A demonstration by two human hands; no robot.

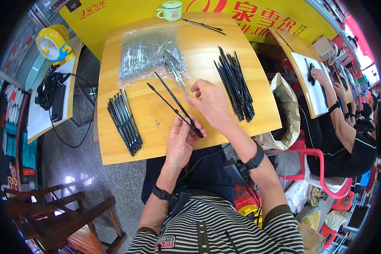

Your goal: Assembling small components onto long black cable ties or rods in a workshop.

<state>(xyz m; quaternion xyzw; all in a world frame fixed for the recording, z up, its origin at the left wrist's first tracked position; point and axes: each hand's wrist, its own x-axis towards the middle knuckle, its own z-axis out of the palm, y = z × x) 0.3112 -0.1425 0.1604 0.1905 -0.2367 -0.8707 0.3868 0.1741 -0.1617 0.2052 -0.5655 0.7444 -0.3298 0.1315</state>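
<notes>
My left hand (181, 142) is closed round the lower ends of two long, thin black plastic strips (173, 95), which spread apart toward their far ends. Just right of them is my right hand (211, 103), its thumb and forefinger apart beside the near end of a thin silver strip; whether they touch it is hard to make out. That strip belongs to a loose bunch of silver strips (173, 67) at the mouth of a clear plastic bag (146, 53). More silver pieces fill the bag.
Black strips lie in a bundle (125, 122) at left and a larger pile (236, 84) at right on the wooden table (152, 122). Behind stand a green mug (171, 10) and loose black strips (204, 26). An open sack (283, 112) touches the right edge; another person (338, 127) works beyond.
</notes>
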